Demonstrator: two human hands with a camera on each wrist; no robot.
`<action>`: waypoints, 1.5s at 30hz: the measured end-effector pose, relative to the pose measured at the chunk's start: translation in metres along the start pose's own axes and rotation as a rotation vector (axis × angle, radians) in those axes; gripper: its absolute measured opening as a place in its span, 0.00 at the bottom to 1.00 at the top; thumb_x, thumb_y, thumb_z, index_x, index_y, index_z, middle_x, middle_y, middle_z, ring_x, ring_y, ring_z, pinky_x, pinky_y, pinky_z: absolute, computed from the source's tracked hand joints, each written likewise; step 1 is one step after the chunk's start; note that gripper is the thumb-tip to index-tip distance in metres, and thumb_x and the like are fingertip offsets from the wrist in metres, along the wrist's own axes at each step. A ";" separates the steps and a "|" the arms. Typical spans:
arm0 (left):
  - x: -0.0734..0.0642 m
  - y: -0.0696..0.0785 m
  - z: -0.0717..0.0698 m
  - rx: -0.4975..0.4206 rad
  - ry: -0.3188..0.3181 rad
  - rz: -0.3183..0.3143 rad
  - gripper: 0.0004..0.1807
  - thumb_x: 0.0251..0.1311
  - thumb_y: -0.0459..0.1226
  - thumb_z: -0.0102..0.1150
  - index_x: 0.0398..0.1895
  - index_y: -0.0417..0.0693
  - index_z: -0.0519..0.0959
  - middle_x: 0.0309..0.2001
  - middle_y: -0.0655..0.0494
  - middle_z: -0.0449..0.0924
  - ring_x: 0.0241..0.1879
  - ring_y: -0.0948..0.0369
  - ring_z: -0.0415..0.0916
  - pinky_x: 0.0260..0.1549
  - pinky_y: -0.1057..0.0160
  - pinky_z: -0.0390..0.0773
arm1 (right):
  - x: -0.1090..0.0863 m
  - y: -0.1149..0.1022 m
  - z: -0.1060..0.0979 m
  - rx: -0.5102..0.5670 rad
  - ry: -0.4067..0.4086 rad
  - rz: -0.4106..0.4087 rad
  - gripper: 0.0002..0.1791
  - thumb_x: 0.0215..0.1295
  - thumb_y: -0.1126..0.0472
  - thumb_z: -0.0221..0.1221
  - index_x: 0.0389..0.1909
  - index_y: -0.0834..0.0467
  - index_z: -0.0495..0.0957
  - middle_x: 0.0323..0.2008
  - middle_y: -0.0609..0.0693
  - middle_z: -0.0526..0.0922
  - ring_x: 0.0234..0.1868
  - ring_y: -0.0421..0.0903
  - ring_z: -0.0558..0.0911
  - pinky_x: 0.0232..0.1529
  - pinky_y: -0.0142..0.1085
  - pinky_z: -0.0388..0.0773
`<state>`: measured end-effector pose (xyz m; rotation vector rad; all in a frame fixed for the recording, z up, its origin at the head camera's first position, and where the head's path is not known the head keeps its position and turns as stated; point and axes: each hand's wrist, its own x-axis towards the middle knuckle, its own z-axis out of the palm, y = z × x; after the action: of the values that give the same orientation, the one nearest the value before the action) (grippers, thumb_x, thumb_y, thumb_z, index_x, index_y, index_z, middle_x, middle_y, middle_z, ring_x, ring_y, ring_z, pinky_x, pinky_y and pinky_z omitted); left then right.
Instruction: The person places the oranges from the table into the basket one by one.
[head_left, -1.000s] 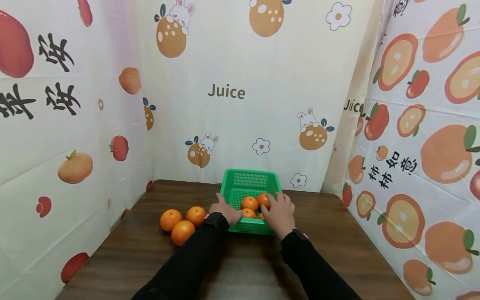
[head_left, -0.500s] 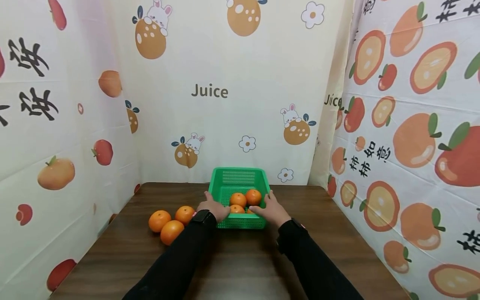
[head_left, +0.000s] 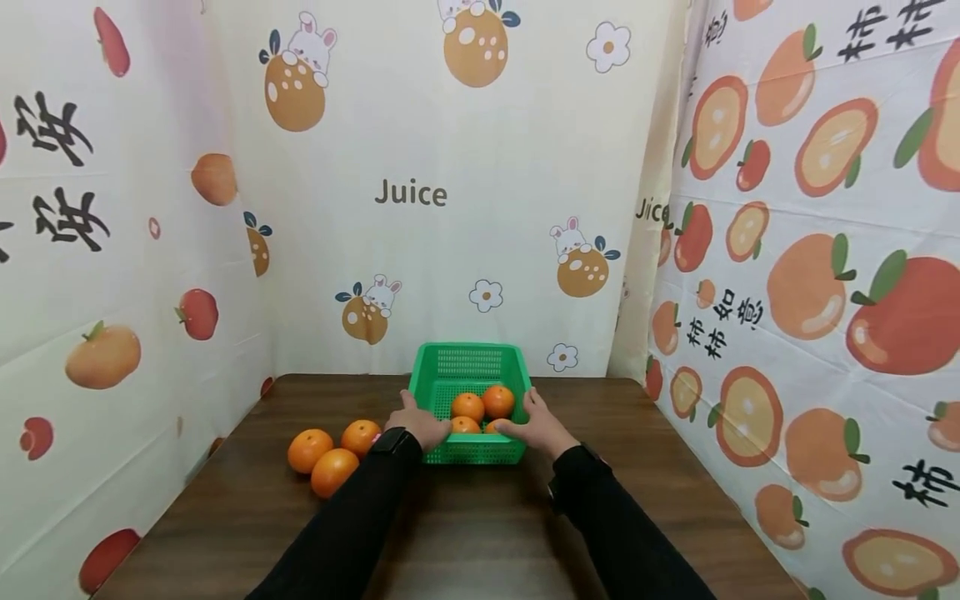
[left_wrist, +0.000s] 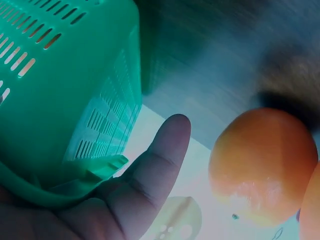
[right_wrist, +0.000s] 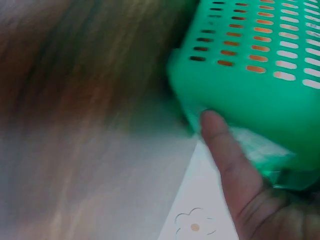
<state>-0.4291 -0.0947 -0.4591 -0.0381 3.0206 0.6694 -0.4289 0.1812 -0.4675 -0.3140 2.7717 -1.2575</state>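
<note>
A green slotted plastic basket (head_left: 476,452) stands on the table with several oranges (head_left: 498,402) inside. My left hand (head_left: 420,423) grips its left rim near the front corner, thumb reaching over the edge. In the left wrist view, one finger (left_wrist: 167,150) extends straight along the outside of the basket (left_wrist: 60,110). My right hand (head_left: 547,429) holds the opposite side, its thumb over the front right corner. A finger (right_wrist: 227,155) lies against the outer wall of the basket (right_wrist: 225,90) in the right wrist view. The other fingers of both hands are mostly hidden.
Three loose oranges (head_left: 334,472) sit together on the dark wooden table (head_left: 480,533), just left of the basket and close to my left forearm. Printed fruit cloths (head_left: 480,250) rise behind the table and along both sides.
My right hand has drawn back from an orange inside the basket to the basket's right rim. The left hand stays at the left rim. The head view has shifted a little.
</note>
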 end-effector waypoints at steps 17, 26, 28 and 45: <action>-0.019 0.004 -0.022 0.078 -0.028 0.078 0.46 0.75 0.62 0.44 0.79 0.32 0.65 0.84 0.25 0.36 0.70 0.27 0.65 0.65 0.36 0.74 | 0.007 -0.023 -0.017 -0.214 -0.160 0.014 0.67 0.69 0.31 0.64 0.85 0.68 0.36 0.86 0.66 0.30 0.87 0.64 0.42 0.83 0.58 0.54; -0.008 -0.006 -0.017 0.052 -0.060 0.121 0.49 0.76 0.65 0.46 0.83 0.35 0.59 0.84 0.25 0.38 0.77 0.27 0.55 0.71 0.31 0.66 | 0.002 -0.025 -0.022 -0.221 -0.164 0.055 0.66 0.71 0.34 0.65 0.85 0.69 0.36 0.86 0.67 0.31 0.87 0.65 0.45 0.83 0.59 0.53; -0.012 -0.008 -0.022 0.048 -0.062 0.128 0.50 0.76 0.65 0.47 0.83 0.34 0.58 0.83 0.24 0.46 0.76 0.26 0.58 0.70 0.30 0.66 | 0.000 -0.025 -0.022 -0.222 -0.167 0.067 0.65 0.71 0.34 0.64 0.85 0.68 0.36 0.86 0.66 0.31 0.87 0.65 0.46 0.83 0.59 0.53; -0.090 -0.047 -0.040 0.156 0.179 0.073 0.40 0.73 0.58 0.58 0.72 0.34 0.74 0.63 0.31 0.80 0.57 0.33 0.78 0.55 0.29 0.78 | -0.008 -0.027 -0.023 -0.146 -0.191 0.075 0.62 0.73 0.38 0.64 0.85 0.68 0.36 0.86 0.67 0.30 0.86 0.66 0.44 0.84 0.60 0.50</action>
<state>-0.3391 -0.1527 -0.4380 0.0195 3.2511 0.4564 -0.4205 0.1828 -0.4316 -0.3185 2.6880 -0.9566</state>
